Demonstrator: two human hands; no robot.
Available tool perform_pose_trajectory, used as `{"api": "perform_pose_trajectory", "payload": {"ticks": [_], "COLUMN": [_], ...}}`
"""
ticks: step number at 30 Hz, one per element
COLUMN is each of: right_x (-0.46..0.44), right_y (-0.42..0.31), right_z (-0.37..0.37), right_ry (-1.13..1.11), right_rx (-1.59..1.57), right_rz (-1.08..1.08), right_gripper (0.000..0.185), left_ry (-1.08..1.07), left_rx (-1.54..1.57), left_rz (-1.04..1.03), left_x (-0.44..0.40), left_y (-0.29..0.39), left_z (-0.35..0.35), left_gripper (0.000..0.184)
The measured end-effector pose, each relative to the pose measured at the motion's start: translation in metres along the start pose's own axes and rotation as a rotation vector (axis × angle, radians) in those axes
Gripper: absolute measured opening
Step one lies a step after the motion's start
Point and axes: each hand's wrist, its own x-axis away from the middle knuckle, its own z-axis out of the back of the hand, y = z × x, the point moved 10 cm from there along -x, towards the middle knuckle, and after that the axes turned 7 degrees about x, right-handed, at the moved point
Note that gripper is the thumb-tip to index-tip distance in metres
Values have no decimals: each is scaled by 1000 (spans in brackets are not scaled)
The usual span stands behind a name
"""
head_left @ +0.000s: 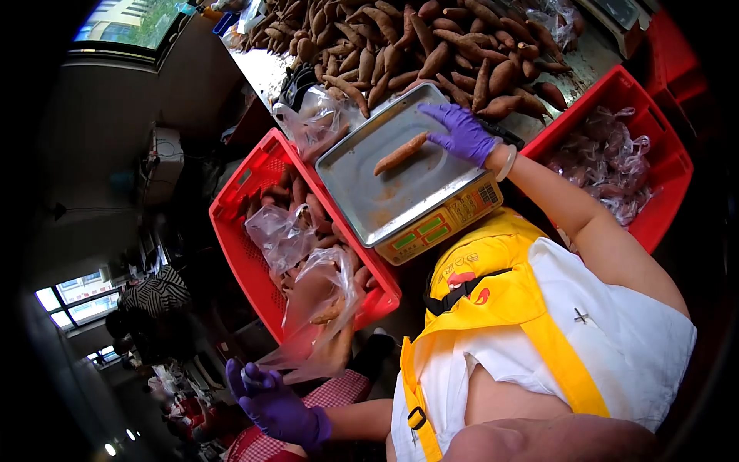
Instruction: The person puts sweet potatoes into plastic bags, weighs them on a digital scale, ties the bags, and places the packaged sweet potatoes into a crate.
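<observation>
My left hand (279,406), in a purple glove, is closed on the edge of a clear plastic bag (319,296) at the lower left. The bag hangs stretched beside the red crate, with what looks like a sweet potato inside. My right hand (462,135), also gloved in purple, is over the far right part of the metal weighing tray (362,181). Its fingers are apart, and the thumb is at the end of a single sweet potato (400,154) lying on the tray. The scale's display panel (423,235) faces me.
A large pile of sweet potatoes (385,46) covers the table beyond the scale. Left of it stands a red crate (231,189) with sweet potatoes and bags. Another red crate (673,146) at the right holds filled bags. A person in striped clothing (158,292) is far left.
</observation>
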Motion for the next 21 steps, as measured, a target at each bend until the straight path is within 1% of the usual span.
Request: {"api": "perform_pose_trajectory", "payload": {"ticks": [2, 3, 4, 6, 7, 8, 9, 10, 12, 13, 14, 16, 17, 18, 19, 20, 21], "right_x": [-7, -6, -4, 5, 6, 3, 0, -3, -12, -16, -18, -12, -12, -8, -1, 3, 5], "right_y": [17, 33, 52, 66, 64, 56, 44, 38, -5, -16, -21, -32, -35, -35, -31, -28, -20], "right_z": [18, 20, 10, 4, 2, 5, 11, 11, 16, 9, 1, -43, -51, -70, -87, -93, -95], "right_ry": [-8, 15, 5, -88, -102, -80, -55, -62, -15, -105, -102, -305, -300, -427, -554, -545, -512], "right_rx": [-79, -157, -499, -447, -453, -345, -237, -242, 52, 15, 12, 222, 220, 277, 333, 333, 299], "right_rz": [-19, -68, -183, -276, -277, -193, -109, -107, 127, 117, 114, 182, 179, 174, 170, 169, 106], "right_gripper": [48, 46, 45, 43, 43, 45, 47, 47, 52, 56, 56, 46, 46, 39, 33, 33, 29], "left_ry": [17, 34, 51, -95, -27, -15, 64, 139, 135, 92, 48, 53, 63, 72, -27, -46, -79], "left_rx": [47, 54, 48, 106, 42, 37, -17, -70, -68, -67, -68, -106, -117, -127, -93, -131, -97], "left_rz": [4, -10, -8, 13, -7, -6, -38, -70, -73, -78, -82, -65, -56, -49, -34, -44, -25], "left_x": [14, 19, 23, 29, 31, 33, 33, 33, 27, 21, 15, -4, -11, -19, -27, -34, -39], "left_y": [13, 17, 20, 23, 25, 25, 28, 32, 33, 33, 34, 28, 24, 19, 13, 11, 5], "left_z": [24, 31, 41, 34, 39, 37, 38, 40, 31, 24, 15, -6, -24, -41, -61, -72, -86], "left_gripper": [58, 56, 56, 54, 54, 54, 55, 55, 57, 58, 59, 61, 62, 62, 65, 67, 68]}}
